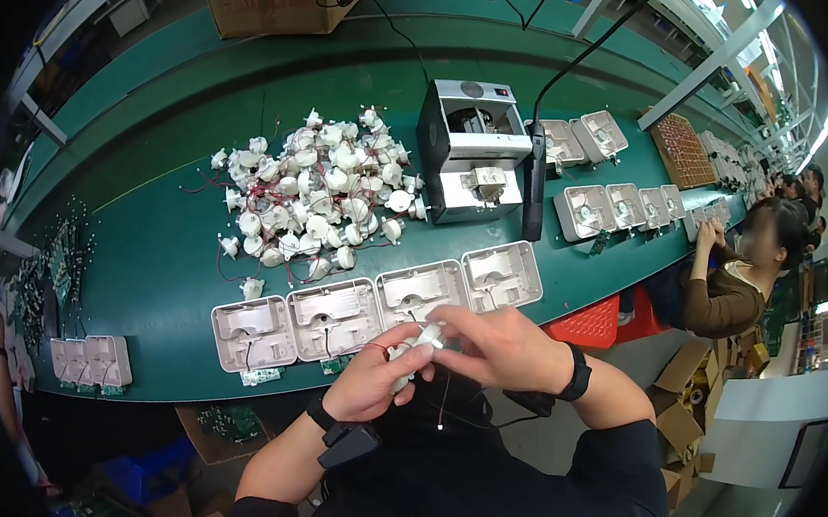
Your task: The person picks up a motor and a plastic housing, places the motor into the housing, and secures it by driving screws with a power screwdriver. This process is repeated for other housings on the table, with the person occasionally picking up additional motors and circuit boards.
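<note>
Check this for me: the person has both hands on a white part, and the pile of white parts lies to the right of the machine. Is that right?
Not quite: in the head view, the pile lies to the left of the machine. The left hand and right hand are indeed on a white part.

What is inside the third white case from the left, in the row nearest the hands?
Raised moulded shapes and a thin dark wire can be seen inside the white case. The left hand and right hand cover part of its near end, hiding it.
</note>
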